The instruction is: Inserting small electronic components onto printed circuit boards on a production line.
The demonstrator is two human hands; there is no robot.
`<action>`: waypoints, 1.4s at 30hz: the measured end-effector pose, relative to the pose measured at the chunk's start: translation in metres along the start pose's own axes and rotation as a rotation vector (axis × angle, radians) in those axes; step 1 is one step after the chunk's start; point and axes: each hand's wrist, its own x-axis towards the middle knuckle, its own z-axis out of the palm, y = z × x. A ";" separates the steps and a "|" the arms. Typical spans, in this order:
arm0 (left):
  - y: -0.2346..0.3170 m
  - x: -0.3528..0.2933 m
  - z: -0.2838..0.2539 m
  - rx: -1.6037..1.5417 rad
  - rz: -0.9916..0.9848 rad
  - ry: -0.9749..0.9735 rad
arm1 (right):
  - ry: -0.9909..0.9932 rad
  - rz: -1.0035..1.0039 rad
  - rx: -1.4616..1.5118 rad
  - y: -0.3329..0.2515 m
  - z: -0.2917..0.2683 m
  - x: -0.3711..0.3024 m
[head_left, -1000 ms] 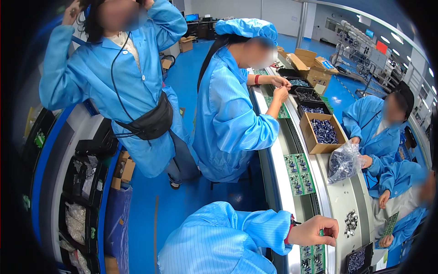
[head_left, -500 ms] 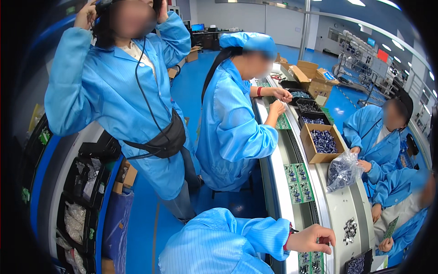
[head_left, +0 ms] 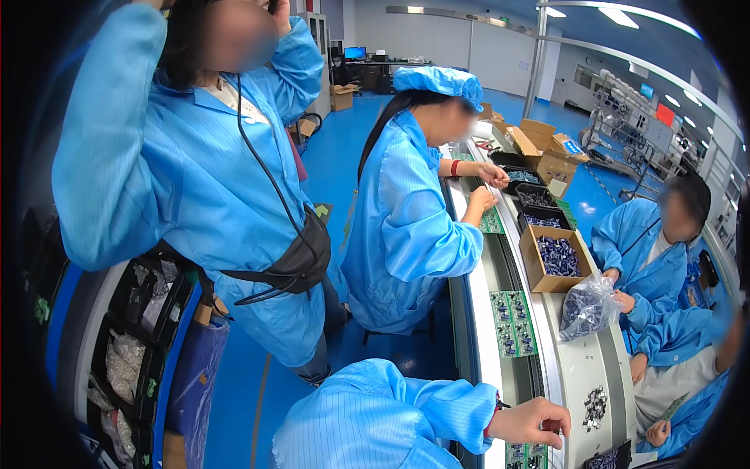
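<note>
From the lower edge my left arm reaches right in a blue striped sleeve (head_left: 375, 406), with a red band at the wrist. My left hand (head_left: 531, 422) hangs over the conveyor line, its fingers curled toward the thumb; anything between the fingertips is too small to make out. Beneath the hand, green circuit boards (head_left: 525, 456) with parts on them are partly covered. A loose heap of small silvery components (head_left: 595, 408) lies just right of the fingers. Below it stands a black tray (head_left: 609, 457) of dark parts. My right hand is out of the picture.
Up the line are another board panel (head_left: 513, 324), a carton of blue cylindrical components (head_left: 558, 256) and black bins (head_left: 539, 197). A seated co-worker (head_left: 414, 227) handles small parts; another person (head_left: 211, 195) stands behind. Across the line, two people sit by a clear bag (head_left: 587, 306) of parts.
My view has shifted slightly. My left hand's fingers have curled in closer to the thumb. Across the line, the lower person's green board is now lower and more hidden.
</note>
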 end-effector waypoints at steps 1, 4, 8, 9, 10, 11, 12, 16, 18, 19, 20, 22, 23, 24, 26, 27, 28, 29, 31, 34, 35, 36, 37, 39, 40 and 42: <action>0.001 0.000 0.000 -0.005 -0.004 0.007 | 0.042 0.072 -0.010 -0.001 0.000 0.000; -0.001 0.001 -0.001 -0.012 -0.015 0.012 | 0.067 0.134 -0.035 -0.006 0.005 0.000; -0.006 0.002 -0.001 -0.012 -0.033 0.002 | 0.019 0.099 -0.076 -0.014 0.011 0.003; -0.005 0.003 0.000 -0.024 -0.033 0.000 | 0.030 0.069 -0.080 -0.011 0.010 0.002; -0.004 0.003 0.002 -0.034 -0.032 -0.003 | 0.041 0.038 -0.083 -0.007 0.009 0.001; -0.004 0.003 0.003 -0.044 -0.030 -0.005 | 0.050 0.006 -0.087 -0.003 0.008 0.000; -0.003 0.003 0.004 -0.053 -0.027 -0.008 | 0.060 -0.028 -0.090 -0.002 0.008 -0.001; -0.008 0.000 0.004 -0.047 -0.025 0.004 | 0.036 -0.015 -0.107 -0.009 0.008 -0.002; -0.009 -0.002 0.006 -0.049 -0.025 0.003 | 0.034 -0.010 -0.113 -0.008 0.007 -0.005; -0.009 -0.003 0.009 -0.046 -0.020 -0.002 | 0.050 -0.061 -0.073 -0.006 0.007 -0.008; -0.009 -0.003 0.011 -0.047 -0.018 -0.014 | 0.073 -0.110 -0.034 -0.002 0.008 -0.011; -0.010 -0.005 0.018 -0.064 -0.025 -0.039 | 0.129 -0.198 0.035 0.004 0.008 -0.021; -0.009 -0.006 0.019 -0.053 -0.007 -0.036 | 0.135 -0.185 0.014 0.006 0.005 -0.026; -0.009 -0.005 0.017 -0.047 0.007 -0.037 | 0.146 -0.169 -0.009 0.008 0.001 -0.029; -0.014 -0.006 0.018 -0.011 0.101 -0.009 | 0.362 -0.046 -0.078 0.010 -0.005 -0.035; -0.017 -0.005 0.013 0.017 0.120 0.009 | 0.522 0.055 -0.137 0.011 -0.007 -0.030; -0.026 -0.003 0.005 0.078 0.199 0.047 | 0.689 0.164 -0.209 0.015 -0.009 -0.034; -0.028 -0.005 -0.007 0.130 0.161 0.043 | 0.331 -0.167 0.251 0.017 -0.010 -0.052; -0.024 -0.014 -0.023 0.031 -0.019 0.121 | 0.535 -0.164 0.009 -0.018 0.047 -0.040; -0.038 -0.006 -0.039 0.171 -0.115 0.173 | 0.627 -0.079 0.092 -0.015 0.054 -0.026; -0.040 -0.003 -0.040 0.131 -0.157 0.203 | 0.595 -0.094 0.096 -0.013 0.053 -0.021; -0.036 0.000 -0.042 0.182 -0.265 0.173 | 0.558 -0.104 0.105 -0.013 0.052 -0.019; -0.033 0.004 -0.041 0.156 -0.348 0.175 | 0.563 -0.090 0.158 -0.012 0.052 -0.015; -0.041 0.003 -0.042 0.079 -0.376 0.152 | 0.499 -0.144 0.195 -0.009 0.052 -0.004; -0.038 0.002 -0.042 0.072 -0.402 0.142 | 0.517 -0.121 0.193 -0.010 0.053 -0.003; -0.031 0.003 -0.044 0.136 -0.283 0.186 | 0.477 -0.127 0.316 -0.011 0.055 0.002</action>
